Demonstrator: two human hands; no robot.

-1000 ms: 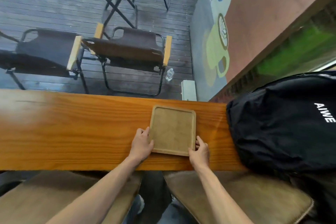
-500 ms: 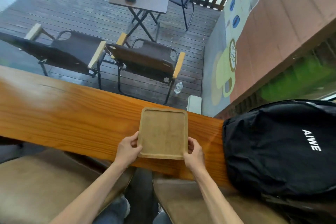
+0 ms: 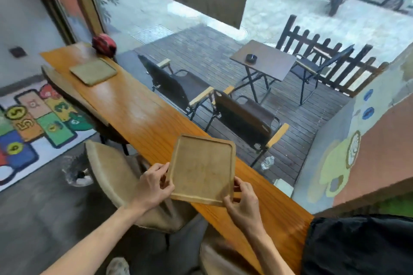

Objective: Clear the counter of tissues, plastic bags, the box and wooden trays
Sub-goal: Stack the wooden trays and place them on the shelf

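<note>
A square wooden tray [image 3: 202, 168] is lifted just above the near part of the long orange wooden counter [image 3: 134, 109]. My left hand [image 3: 154, 185] grips its lower left edge and my right hand [image 3: 242, 198] grips its lower right corner. The tray is tilted a little and holds nothing. A second wooden tray [image 3: 93, 71] lies flat on the counter's far left end. I see no tissues, plastic bags or box.
A black backpack [image 3: 362, 245] sits on the counter at the right. A red round object [image 3: 104, 44] rests at the counter's far end. A tan padded chair [image 3: 114, 176] stands below the counter. A colourful rug [image 3: 31, 127] covers the floor on the left.
Both hands have lifted the tray off the counter and drawn it toward me. My view has swung left, bringing the counter's far end and second tray into sight.
</note>
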